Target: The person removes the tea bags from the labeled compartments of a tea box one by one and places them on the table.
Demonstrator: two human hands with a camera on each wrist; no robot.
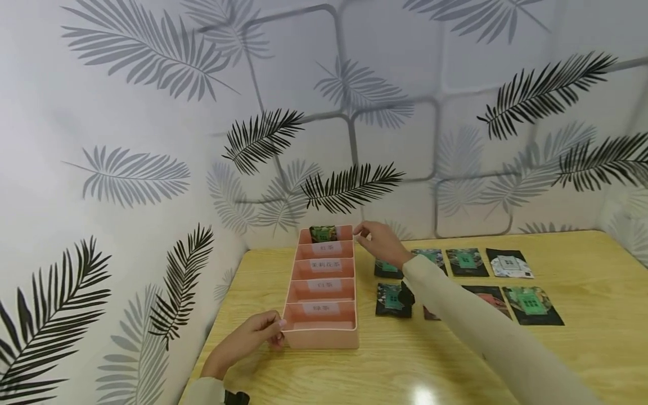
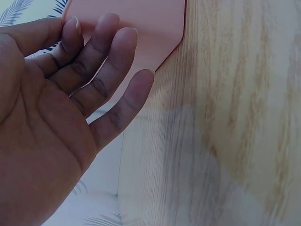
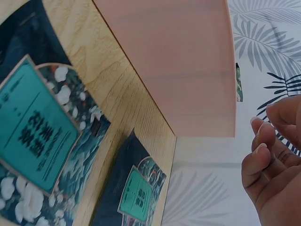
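Note:
A pink divided box (image 1: 324, 338) stands on the table, its compartments running front to back with white labels. In the rearmost compartment a dark green patterned packet (image 1: 323, 233) stands upright. My left hand (image 1: 255, 334) grips the box's front left corner, thumb at the rim; the left wrist view shows its curled fingers by the pink wall (image 2: 150, 23). My right hand (image 1: 382, 242) is beside the back right corner with loosely bent fingers and nothing in them. In the right wrist view that hand (image 3: 277, 165) appears apart from the pink side wall (image 3: 183, 61).
Flat tea packets lie in two rows right of the box, among them a green-labelled one (image 1: 531, 304), a white one (image 1: 508, 263) and a dark one (image 1: 392, 301). My right forearm passes over some. A leaf-patterned wall (image 1: 395, 140) borders the wooden table (image 1: 597, 281).

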